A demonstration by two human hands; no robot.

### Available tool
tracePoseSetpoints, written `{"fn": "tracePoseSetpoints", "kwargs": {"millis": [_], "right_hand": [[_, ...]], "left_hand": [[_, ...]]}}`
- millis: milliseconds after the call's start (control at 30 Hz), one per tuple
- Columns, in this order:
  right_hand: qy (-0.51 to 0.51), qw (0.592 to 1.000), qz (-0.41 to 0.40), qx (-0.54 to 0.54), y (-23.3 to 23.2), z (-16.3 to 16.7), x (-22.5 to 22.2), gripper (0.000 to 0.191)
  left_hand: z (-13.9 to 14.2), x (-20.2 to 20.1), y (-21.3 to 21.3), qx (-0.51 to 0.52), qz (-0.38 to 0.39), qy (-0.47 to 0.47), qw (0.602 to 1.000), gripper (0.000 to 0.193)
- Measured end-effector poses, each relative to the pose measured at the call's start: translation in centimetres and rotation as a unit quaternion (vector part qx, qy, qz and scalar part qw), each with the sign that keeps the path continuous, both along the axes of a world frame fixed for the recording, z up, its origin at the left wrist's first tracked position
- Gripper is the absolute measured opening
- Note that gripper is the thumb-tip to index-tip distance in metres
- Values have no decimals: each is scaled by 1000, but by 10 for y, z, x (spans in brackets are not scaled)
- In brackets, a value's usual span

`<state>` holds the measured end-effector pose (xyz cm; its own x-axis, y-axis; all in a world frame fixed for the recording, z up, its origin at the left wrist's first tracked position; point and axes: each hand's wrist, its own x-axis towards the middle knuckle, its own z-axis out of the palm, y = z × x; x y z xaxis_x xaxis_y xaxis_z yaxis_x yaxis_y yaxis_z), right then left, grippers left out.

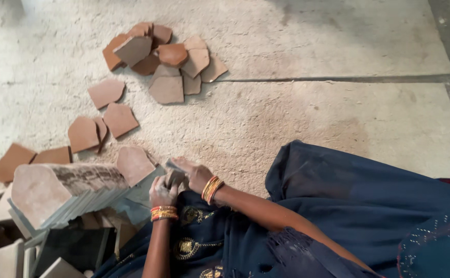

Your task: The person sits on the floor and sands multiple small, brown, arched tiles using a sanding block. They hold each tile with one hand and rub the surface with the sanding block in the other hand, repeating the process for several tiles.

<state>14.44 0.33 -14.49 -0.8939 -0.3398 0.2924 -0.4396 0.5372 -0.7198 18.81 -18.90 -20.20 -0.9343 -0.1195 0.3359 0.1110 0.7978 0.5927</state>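
I sit on a dusty concrete floor (307, 118) in a dark blue garment (348, 206). My left hand (163, 192) and my right hand (196, 174), both with orange and gold bangles at the wrist, are closed together on one small grey-brown tile piece (175, 168) just in front of my lap. Right beside my left hand a pinkish tile piece (134, 163) leans against a stack of tiles standing on edge (65, 193).
A heap of several shaped reddish-brown tile pieces (163, 56) lies farther out on the floor. Loose pieces (106, 91) (83, 134) trail back toward the stack. More grey tiles and offcuts (9, 252) crowd the lower left corner. A floor joint (338, 79) runs to the right.
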Motion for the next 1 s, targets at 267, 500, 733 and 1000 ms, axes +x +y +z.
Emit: {"fn": "tracePoseSetpoints", "kwargs": {"millis": [267,500,733,1000], "right_hand": [[-24,988,-20,152,-17,-7,14,70],[-42,994,13,101,-3,-16,13,82],[-1,987,-36,154,9,-21,12,60],[-8,980,-51,190,9,-17,22,74]], "left_hand": [[-11,-5,19,131,-26,-35,990,27],[-36,-17,19,44,-75,-101,991,16],[-3,-3,31,21,-27,-251,967,46],[27,3,26,75,-67,-199,975,57]]}}
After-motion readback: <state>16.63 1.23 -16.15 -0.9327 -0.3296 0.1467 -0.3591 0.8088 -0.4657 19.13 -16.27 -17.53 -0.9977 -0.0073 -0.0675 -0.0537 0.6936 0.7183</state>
